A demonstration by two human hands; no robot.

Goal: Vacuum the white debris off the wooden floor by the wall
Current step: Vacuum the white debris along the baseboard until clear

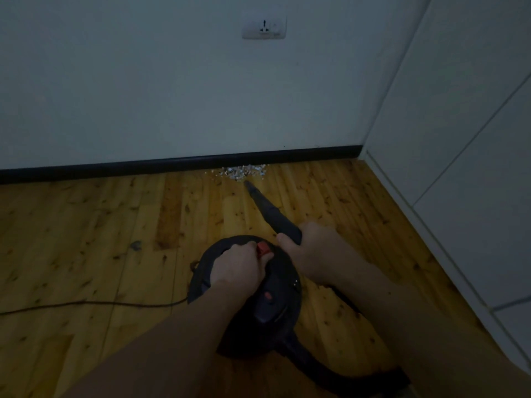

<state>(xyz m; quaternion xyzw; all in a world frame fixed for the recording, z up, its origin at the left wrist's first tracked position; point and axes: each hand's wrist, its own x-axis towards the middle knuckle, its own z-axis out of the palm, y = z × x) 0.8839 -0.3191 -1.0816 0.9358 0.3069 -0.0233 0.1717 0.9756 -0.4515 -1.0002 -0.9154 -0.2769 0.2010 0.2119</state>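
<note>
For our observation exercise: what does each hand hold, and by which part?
Both hold the vacuum: the left hand grips its top beside the red switch, the right hand the nozzle at its wide end.

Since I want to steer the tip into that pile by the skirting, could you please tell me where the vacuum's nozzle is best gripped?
Grip the nozzle at its thick rear end, coming from the right, as the right hand does. It tapers to a thin tip aimed at the debris, so the wide end probably fills the palm best; the left hand holds the vacuum body.
</note>
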